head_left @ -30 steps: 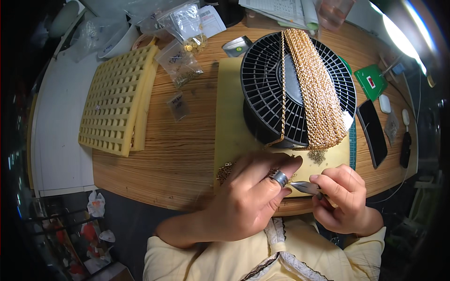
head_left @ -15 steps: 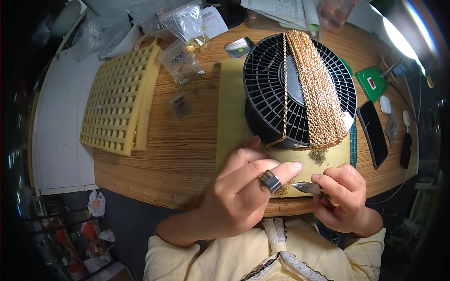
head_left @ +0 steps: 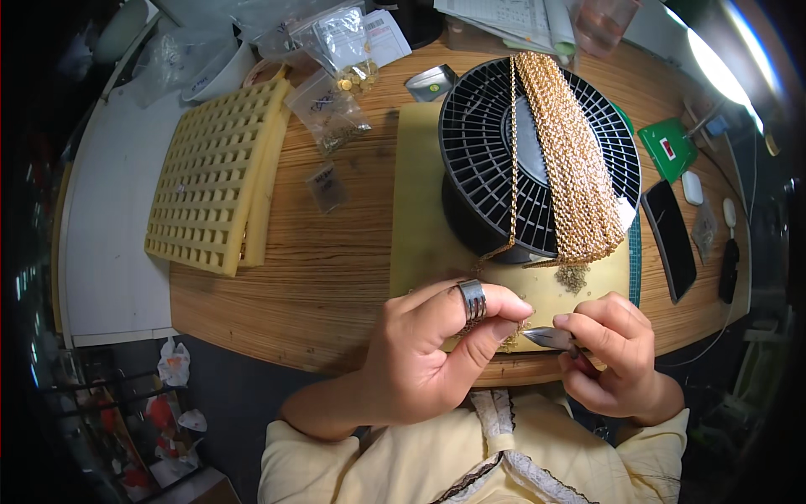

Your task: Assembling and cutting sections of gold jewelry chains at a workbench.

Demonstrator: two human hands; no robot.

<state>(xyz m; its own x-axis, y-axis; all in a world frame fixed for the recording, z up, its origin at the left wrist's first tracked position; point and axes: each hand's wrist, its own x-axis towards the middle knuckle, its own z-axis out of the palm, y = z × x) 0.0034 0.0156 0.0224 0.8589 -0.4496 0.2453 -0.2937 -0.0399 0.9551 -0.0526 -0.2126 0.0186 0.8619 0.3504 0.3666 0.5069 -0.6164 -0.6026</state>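
Note:
My left hand (head_left: 432,353) has thumb and index finger pinched together over a short bunch of gold chain (head_left: 510,341), with links showing at the fingertips. A dark slotted metal ring (head_left: 472,301) sits on its index finger. My right hand (head_left: 613,357) is wrapped around a pair of pointed pliers (head_left: 547,338), whose tips reach the chain beside my left fingertips. Just beyond the hands, a small heap of metal jump rings (head_left: 572,278) lies on the yellow mat (head_left: 416,181). Long gold chain (head_left: 567,160) drapes over a black round grille-topped stand (head_left: 474,126).
Yellow slotted foam blocks (head_left: 206,176) lean at the left. Small plastic bags (head_left: 327,113) of metal parts lie behind. On the right are a phone (head_left: 669,239), a white case (head_left: 692,188), a green card (head_left: 669,147) and a bright lamp (head_left: 714,67).
My left hand has turned and opened out its thumb side, bringing thumb and index finger together at the plier tips. The right hand with the pliers has hardly moved.

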